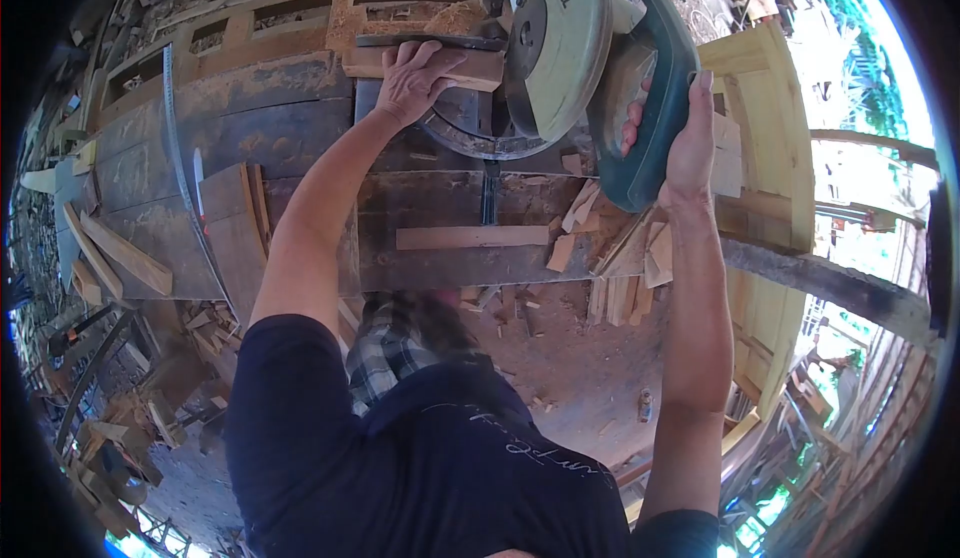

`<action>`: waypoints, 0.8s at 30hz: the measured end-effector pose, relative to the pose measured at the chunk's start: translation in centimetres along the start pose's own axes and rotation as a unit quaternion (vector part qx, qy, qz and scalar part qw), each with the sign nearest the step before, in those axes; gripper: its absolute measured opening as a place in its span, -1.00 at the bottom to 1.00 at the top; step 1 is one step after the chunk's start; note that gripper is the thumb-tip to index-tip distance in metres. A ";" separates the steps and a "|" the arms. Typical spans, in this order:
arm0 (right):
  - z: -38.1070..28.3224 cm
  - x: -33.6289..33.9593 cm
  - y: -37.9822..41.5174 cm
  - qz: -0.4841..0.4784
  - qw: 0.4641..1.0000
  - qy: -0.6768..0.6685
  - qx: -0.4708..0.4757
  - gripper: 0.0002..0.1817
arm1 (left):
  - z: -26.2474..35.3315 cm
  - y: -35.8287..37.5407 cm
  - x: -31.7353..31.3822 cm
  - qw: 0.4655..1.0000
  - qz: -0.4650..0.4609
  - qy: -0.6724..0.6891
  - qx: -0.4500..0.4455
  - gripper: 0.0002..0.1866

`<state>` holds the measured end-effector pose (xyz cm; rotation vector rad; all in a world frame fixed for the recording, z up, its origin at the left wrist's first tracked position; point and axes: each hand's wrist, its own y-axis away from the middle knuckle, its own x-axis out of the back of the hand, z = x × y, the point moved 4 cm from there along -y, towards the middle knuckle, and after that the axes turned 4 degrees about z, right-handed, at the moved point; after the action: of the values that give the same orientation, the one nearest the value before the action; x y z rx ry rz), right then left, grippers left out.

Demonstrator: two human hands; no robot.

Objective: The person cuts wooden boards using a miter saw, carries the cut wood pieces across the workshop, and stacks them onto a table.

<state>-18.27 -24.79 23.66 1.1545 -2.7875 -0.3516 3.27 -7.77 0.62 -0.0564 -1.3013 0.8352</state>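
My left hand (410, 80) presses on a short wooden block (472, 70) lying against the fence of a miter saw, its fingers bent over the block's top. The green saw (565, 33) has its blade guard just right of the block's end. My right hand (685, 148) is wrapped round the saw's dark green handle (652, 148), with fingertips showing through the handle's opening. The saw's metal base (500, 148) rests on the workbench. Where the blade meets the wood is hidden by the guard.
A thin wooden strip (470, 238) lies on the workbench (290, 128) near its front edge. Offcuts (625, 293) are piled at the right. A curved metal ruler (175, 148) and wood pieces (128, 255) lie at the left. Yellowish wooden panels (780, 138) stand at the right.
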 end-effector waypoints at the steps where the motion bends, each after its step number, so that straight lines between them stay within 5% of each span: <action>1: -0.5 -0.2 0.0 0.004 1.000 0.001 0.003 -0.30 | 0.1 -0.1 0.0 1.000 0.000 0.001 0.000 -0.52; 24: -0.6 0.1 -0.2 0.003 1.000 0.008 -0.001 -0.29 | 0.6 -0.4 0.5 0.998 0.037 -0.015 -0.042 -0.60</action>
<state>-18.07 -25.07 24.15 1.1433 -2.7756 -0.3425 2.94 -8.01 1.46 -0.1595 -1.3692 0.8479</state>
